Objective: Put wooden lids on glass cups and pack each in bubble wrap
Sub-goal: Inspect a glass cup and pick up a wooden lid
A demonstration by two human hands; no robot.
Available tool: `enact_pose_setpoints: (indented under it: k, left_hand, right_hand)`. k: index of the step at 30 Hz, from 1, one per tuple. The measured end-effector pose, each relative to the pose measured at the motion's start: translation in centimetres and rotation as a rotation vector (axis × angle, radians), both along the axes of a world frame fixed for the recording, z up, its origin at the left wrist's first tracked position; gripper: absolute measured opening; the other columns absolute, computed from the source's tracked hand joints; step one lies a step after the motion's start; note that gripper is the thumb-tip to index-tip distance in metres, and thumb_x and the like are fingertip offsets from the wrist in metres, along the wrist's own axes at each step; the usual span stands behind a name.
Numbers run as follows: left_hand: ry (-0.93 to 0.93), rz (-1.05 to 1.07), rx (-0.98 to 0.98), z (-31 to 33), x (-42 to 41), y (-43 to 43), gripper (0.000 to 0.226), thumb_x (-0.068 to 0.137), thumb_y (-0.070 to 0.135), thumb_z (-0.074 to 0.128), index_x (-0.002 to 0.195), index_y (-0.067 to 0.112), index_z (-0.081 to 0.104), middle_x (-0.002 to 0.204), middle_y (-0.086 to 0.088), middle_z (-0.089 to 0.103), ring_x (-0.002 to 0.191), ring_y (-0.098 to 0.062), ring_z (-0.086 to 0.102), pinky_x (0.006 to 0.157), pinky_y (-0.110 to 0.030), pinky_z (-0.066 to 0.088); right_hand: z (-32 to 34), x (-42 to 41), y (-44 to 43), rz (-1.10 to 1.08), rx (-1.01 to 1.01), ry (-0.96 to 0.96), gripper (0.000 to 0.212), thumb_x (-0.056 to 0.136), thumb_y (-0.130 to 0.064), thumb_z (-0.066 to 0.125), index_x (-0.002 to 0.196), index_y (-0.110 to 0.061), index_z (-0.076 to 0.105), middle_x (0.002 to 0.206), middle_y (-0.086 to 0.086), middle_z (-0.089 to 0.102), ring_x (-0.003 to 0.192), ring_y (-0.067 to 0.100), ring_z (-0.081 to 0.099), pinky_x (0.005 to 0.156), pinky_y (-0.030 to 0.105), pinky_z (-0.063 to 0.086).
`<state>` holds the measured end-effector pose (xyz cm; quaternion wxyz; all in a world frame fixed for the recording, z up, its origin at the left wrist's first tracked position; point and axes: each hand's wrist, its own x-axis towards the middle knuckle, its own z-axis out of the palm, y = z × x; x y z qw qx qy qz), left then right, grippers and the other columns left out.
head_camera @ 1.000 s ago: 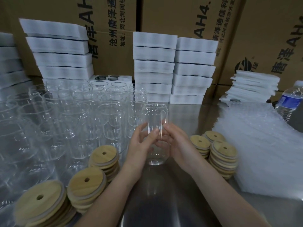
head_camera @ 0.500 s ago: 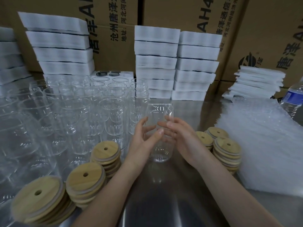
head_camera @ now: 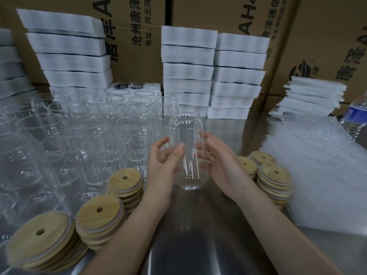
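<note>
A clear glass cup (head_camera: pixel 187 135) without a lid stands upright at the middle of the steel table (head_camera: pixel 198 245); I cannot tell whether its base touches the top. My left hand (head_camera: pixel 160 165) holds its left side, thumb across the front and fingers behind. My right hand (head_camera: pixel 222 161) cups its right side with curled fingers. Stacks of round wooden lids with a hole lie at the left (head_camera: pixel 125 181), front left (head_camera: pixel 39 233) and right (head_camera: pixel 274 175). A pile of bubble wrap (head_camera: pixel 321 175) lies at the right.
Several empty glass cups (head_camera: pixel 89 135) crowd the left half of the table. White foam boxes (head_camera: pixel 188 56) are stacked behind, in front of cardboard cartons (head_camera: pixel 317 36). A water bottle (head_camera: pixel 355 116) stands at the far right edge.
Both hands stay on the same cup in the same place. My left fingers have spread a little wider; the camera view has shifted slightly.
</note>
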<state>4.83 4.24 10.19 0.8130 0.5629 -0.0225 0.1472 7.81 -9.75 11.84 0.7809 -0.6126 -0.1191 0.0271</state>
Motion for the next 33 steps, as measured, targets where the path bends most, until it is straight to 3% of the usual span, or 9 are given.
enact_pose_setpoints:
  k: [3, 6, 10, 12, 16, 20, 26, 30, 33]
  left_hand:
    - [0.039, -0.05, -0.108, 0.2, 0.0, 0.1, 0.054, 0.081, 0.039, 0.063, 0.131, 0.021, 0.052, 0.118, -0.007, 0.07, 0.104, -0.021, 0.069, 0.092, -0.041, 0.055]
    - [0.059, -0.153, -0.199, 0.5, -0.1, -0.1, 0.047, 0.094, 0.035, 0.053, 0.136, 0.015, 0.05, 0.126, -0.015, 0.066, 0.115, -0.033, 0.065, 0.102, -0.056, 0.047]
    - [0.071, -0.21, -0.212, 0.6, 0.0, -0.1, 0.036, 0.101, 0.033, 0.044, 0.134, 0.024, 0.054, 0.117, 0.003, 0.072, 0.11, -0.016, 0.069, 0.099, -0.041, 0.05]
    - [0.068, -0.205, -0.153, 0.6, 0.1, 0.0, 0.038, 0.103, 0.034, 0.04, 0.138, 0.024, 0.053, 0.121, 0.011, 0.07, 0.115, -0.008, 0.064, 0.105, -0.039, 0.045]
    - [0.062, -0.167, -0.021, 0.4, 0.0, 0.2, 0.044, 0.104, 0.039, 0.035, 0.146, 0.032, 0.043, 0.149, 0.011, 0.047, 0.137, -0.009, 0.043, 0.118, -0.043, 0.031]
    - [0.041, -0.034, 0.017, 0.4, -0.3, 0.1, 0.027, 0.102, 0.032, 0.047, 0.126, 0.042, 0.056, 0.133, 0.009, 0.06, 0.124, -0.011, 0.056, 0.103, -0.035, 0.045]
    - [-0.082, 0.047, 0.138, 0.9, -0.9, -0.2, 0.033, 0.096, 0.011, 0.057, 0.125, 0.027, 0.059, 0.124, 0.007, 0.062, 0.113, -0.003, 0.059, 0.093, -0.024, 0.047]
    - [-0.01, -0.061, 0.133, 0.9, -0.8, -0.4, 0.054, 0.092, 0.027, 0.061, 0.144, 0.026, 0.045, 0.138, 0.008, 0.053, 0.124, -0.005, 0.053, 0.108, -0.032, 0.043]
    - [0.089, -0.129, 0.079, 0.6, -0.4, -0.1, 0.084, 0.074, 0.048, 0.064, 0.149, 0.022, 0.038, 0.141, 0.005, 0.053, 0.125, -0.011, 0.056, 0.097, -0.035, 0.051]
  right_hand:
    - [-0.1, -0.2, -0.3, 0.115, 0.028, 0.005, 0.035, 0.089, -0.031, 0.064, 0.124, -0.034, 0.061, 0.102, -0.002, 0.073, 0.092, 0.012, 0.068, 0.079, 0.029, 0.054]
    - [-0.1, -0.5, -0.2, 0.213, 0.069, 0.035, 0.043, 0.091, -0.031, 0.063, 0.134, -0.026, 0.056, 0.116, 0.006, 0.07, 0.102, 0.019, 0.067, 0.088, 0.036, 0.054]
    - [-0.1, -0.5, 0.3, 0.257, 0.047, 0.114, 0.028, 0.079, -0.041, 0.07, 0.104, -0.028, 0.073, 0.11, 0.001, 0.072, 0.104, 0.018, 0.068, 0.093, 0.039, 0.053]
    - [-0.3, -0.6, 0.5, 0.24, 0.06, 0.148, 0.035, 0.075, -0.04, 0.071, 0.108, -0.028, 0.071, 0.113, 0.0, 0.073, 0.107, 0.019, 0.068, 0.096, 0.042, 0.053]
    - [-0.3, -0.9, 0.7, 0.188, 0.08, 0.114, 0.056, 0.072, -0.033, 0.078, 0.123, -0.02, 0.059, 0.109, 0.006, 0.074, 0.098, 0.027, 0.07, 0.084, 0.043, 0.057]
    - [-0.1, -1.1, 0.7, 0.041, -0.032, 0.008, 0.074, 0.067, -0.032, 0.076, 0.133, -0.017, 0.047, 0.114, 0.004, 0.073, 0.101, 0.028, 0.071, 0.086, 0.041, 0.056]
    - [-0.5, -1.0, 0.9, -0.13, -0.127, -0.052, 0.09, 0.054, -0.049, 0.078, 0.133, -0.025, 0.043, 0.124, 0.002, 0.064, 0.108, 0.02, 0.067, 0.09, 0.039, 0.055]
    - [-0.3, -0.8, 0.7, -0.167, -0.165, -0.073, 0.061, 0.07, -0.07, 0.065, 0.121, -0.039, 0.053, 0.12, -0.004, 0.066, 0.099, 0.012, 0.068, 0.08, 0.031, 0.051]
    - [0.2, -0.6, 0.6, -0.167, -0.128, -0.07, 0.032, 0.097, -0.052, 0.045, 0.114, -0.034, 0.066, 0.111, 0.0, 0.067, 0.091, 0.019, 0.062, 0.074, 0.034, 0.049]
